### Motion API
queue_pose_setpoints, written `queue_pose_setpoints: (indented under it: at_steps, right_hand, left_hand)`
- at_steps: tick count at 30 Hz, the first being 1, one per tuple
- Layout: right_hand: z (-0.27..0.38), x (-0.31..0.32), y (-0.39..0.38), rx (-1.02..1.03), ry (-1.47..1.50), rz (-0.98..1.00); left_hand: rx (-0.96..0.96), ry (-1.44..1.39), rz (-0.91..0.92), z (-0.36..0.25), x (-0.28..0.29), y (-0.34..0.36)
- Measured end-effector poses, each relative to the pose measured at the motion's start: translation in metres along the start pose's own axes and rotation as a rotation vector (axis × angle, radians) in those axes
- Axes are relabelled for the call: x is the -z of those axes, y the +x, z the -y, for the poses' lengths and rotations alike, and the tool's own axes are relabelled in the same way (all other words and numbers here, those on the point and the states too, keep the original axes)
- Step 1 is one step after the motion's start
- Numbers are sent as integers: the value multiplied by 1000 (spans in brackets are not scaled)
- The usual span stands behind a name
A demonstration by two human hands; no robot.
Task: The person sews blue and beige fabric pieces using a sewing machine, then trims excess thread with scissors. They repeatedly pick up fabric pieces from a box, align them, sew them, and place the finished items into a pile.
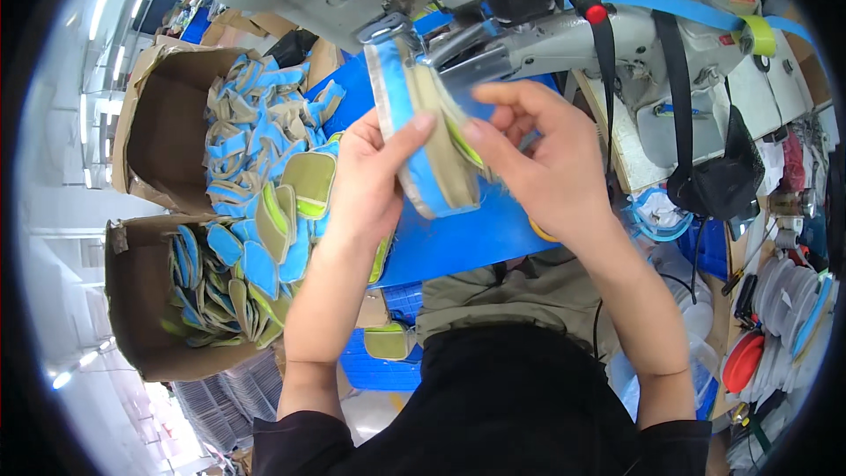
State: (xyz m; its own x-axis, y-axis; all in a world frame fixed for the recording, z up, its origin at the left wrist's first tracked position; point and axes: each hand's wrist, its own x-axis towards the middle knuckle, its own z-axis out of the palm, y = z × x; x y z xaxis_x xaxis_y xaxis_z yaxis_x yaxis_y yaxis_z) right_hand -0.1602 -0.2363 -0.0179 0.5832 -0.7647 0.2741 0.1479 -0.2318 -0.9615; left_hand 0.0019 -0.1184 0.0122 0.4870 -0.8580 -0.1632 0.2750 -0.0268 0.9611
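Up at the sewing machine [529, 44], a blue and khaki fabric band [432, 167] with a pale edge hangs in front of the machine head. My left hand [374, 163] is closed on its left side, with the thumb lying over the front. My right hand [546, 145] pinches the lime-green edge of a fabric piece [458, 132] against the band's right side; the fingers are slightly blurred. The band's upper end reaches the metal part under the machine head. Whether the two fabric parts are joined cannot be seen.
To the left, an upper cardboard box [167, 123] stands by a heap of blue and beige strips [264, 123]. A lower box [141, 300] holds several khaki, blue and green pads [238, 291]. A blue work surface [467, 242] lies below my hands. Black straps [679, 106] hang at right.
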Motion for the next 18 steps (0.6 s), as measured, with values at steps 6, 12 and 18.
queue_pose_setpoints:
  at_steps: [6,12,18]
  right_hand:
    - [-9,-4,0,-225,338,210]
    - [-18,-16,-19,-247,476,149]
    - [-15,-14,-22,-241,510,152]
  left_hand:
    - [290,-337,-38,-23,-5,-7]
    - [248,-208,-87,-9,-13,0]
    - [234,-145,-74,-11,-16,7]
